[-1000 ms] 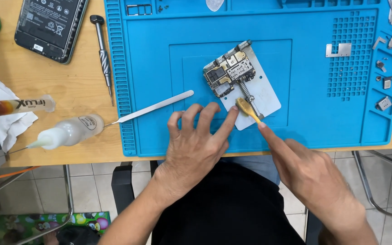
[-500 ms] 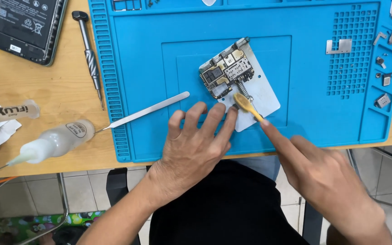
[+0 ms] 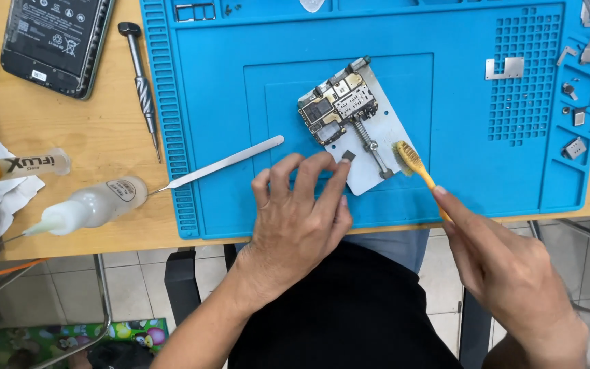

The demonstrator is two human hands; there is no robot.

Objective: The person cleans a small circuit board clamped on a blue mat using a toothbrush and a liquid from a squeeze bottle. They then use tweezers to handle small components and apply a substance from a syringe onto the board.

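Sitting clamped in white holder plate [image 3: 392, 137]: bare circuit board [image 3: 338, 107], tilted. Left hand [image 3: 297, 219] spread, fingertips pressing plate's near-left corner. Right hand [image 3: 507, 273] pinching yellow brush [image 3: 412, 162], bristles at plate's right edge.

Mat [image 3: 240, 102] bright blue, grid-holed patch at right. Brush [image 3: 414, 164] yellow. Board [image 3: 337, 108] gold, black, silver. Plate [image 3: 390, 137] white-ish. Desk [image 3: 90, 137] light wood. Tweezers [image 3: 223, 164] silver.

The right hand [image 3: 507, 273] has drawn the yellow brush [image 3: 414, 166] rightward off the spring clamp [image 3: 365, 140], to the plate's [image 3: 397, 133] right edge.
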